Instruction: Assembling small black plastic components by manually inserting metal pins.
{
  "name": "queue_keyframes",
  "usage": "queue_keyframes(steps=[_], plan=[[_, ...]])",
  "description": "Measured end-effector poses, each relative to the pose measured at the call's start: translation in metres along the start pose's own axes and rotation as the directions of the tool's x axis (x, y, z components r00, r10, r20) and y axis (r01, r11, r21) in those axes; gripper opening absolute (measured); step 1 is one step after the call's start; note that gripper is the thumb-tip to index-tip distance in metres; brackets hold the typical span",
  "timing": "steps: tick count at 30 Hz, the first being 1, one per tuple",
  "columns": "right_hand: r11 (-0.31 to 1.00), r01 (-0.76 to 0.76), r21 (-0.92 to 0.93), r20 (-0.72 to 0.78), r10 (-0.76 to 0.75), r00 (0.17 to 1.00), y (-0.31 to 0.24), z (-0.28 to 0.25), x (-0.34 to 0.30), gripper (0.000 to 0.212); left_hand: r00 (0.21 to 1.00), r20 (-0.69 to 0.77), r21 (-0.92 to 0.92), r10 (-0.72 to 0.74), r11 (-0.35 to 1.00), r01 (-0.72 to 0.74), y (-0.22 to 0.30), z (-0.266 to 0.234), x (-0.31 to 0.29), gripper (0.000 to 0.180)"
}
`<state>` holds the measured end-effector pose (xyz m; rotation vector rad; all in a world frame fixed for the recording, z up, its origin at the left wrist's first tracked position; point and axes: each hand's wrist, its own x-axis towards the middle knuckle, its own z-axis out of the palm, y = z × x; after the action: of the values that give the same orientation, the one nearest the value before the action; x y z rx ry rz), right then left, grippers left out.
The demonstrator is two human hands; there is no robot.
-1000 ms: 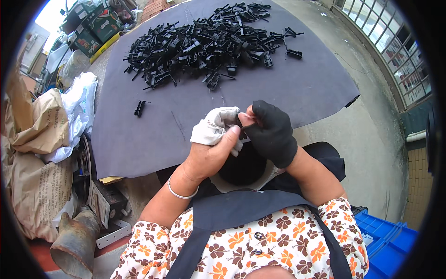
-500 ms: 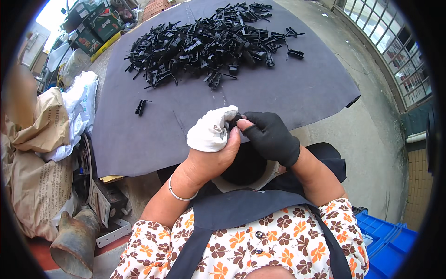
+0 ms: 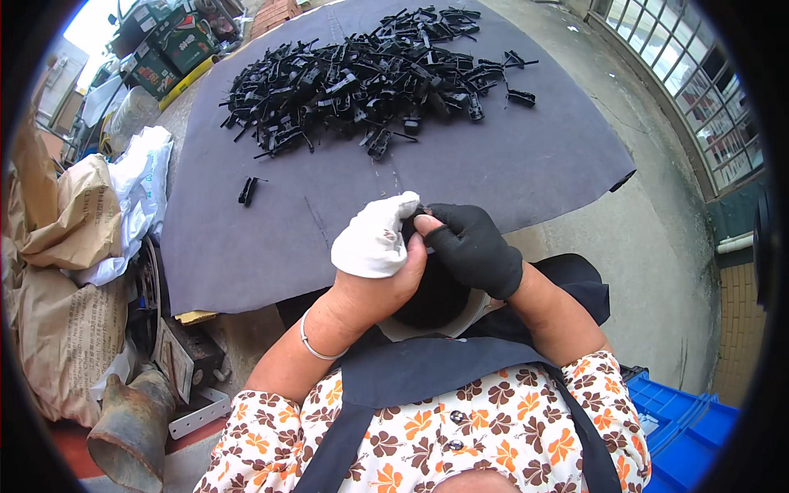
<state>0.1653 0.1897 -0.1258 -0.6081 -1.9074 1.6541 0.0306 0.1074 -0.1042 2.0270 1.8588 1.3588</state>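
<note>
My left hand (image 3: 380,242), in a white glove that leaves the thumb bare, is closed on a small black plastic part (image 3: 417,214). The thumb and fingers of my right hand (image 3: 477,249), in a black glove with a bare thumb tip, pinch the same part from the other side. Most of it is hidden between the fingers, so its exact shape cannot be seen. Both hands are over the near edge of the grey-covered table (image 3: 238,259). Farther back on it lies a heap of similar black plastic parts (image 3: 353,86). One loose part (image 3: 247,191) lies apart at the left.
Below my hands is a pale-rimmed bucket (image 3: 468,316) with a dark inside. Brown paper sacks (image 3: 70,320), a white plastic bag (image 3: 141,185) and a rusty metal pipe (image 3: 136,427) crowd the left side. A blue crate (image 3: 682,419) stands at the lower right, a barred window (image 3: 690,78) beyond.
Both hands have shifted slightly, the right one a little left and down, still pinching the small part. The heap and the loose part are unmoved.
</note>
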Motion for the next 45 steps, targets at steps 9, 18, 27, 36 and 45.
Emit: queue_keyframes(steps=[9,18,27,36,45], plan=[[0.888,0.223,-0.402,-0.059,-0.268,0.961,0.0,-0.021,0.002,0.019,0.907,0.26,-0.655,-0.33,0.63,0.417,-0.011,-0.021,0.012,0.028],[0.937,0.281,-0.207,-0.067,-0.3,0.952,0.0,-0.017,0.004,0.014,0.85,0.4,-0.562,-0.344,0.64,0.524,-0.004,-0.022,0.013,0.037],[0.977,0.046,-0.21,0.027,-0.042,0.999,-0.012,-0.02,0.003,0.012,0.847,0.439,-0.481,-0.301,0.717,0.504,0.003,-0.017,0.011,0.024],[0.983,0.043,-0.176,0.078,-0.03,0.996,-0.013,-0.012,0.002,0.022,0.929,0.282,-0.259,-0.241,0.913,0.315,0.006,-0.008,0.006,0.022],[0.994,-0.082,-0.067,0.355,0.101,0.929,-0.007,-0.021,0.004,0.029,0.939,0.292,-0.008,-0.182,0.981,0.192,0.022,-0.02,-0.003,0.027]])
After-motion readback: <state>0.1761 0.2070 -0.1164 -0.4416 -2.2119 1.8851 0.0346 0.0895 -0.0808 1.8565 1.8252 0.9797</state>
